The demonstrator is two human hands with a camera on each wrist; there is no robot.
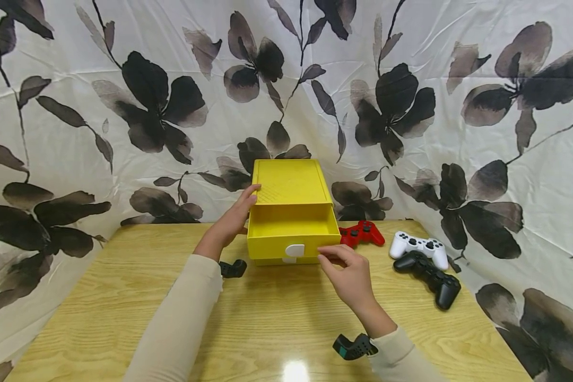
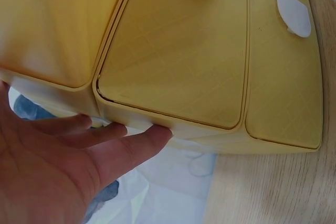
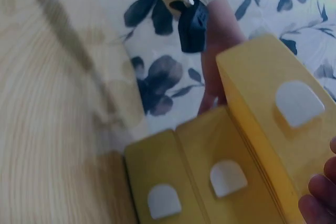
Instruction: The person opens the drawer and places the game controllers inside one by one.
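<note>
Fingers of left hand (image 1: 229, 223) lay straight against yellow plastic drawer box (image 1: 288, 183), right hand (image 1: 348, 273) fingertips loosely curled, touching its pulled-out top drawer (image 1: 291, 239), red game controller (image 1: 361, 233) just beyond.

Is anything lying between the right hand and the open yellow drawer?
Nothing visible does. The right hand sits at the front of the pulled-out top yellow plastic drawer, beside its white handle, fingers curled.
</note>
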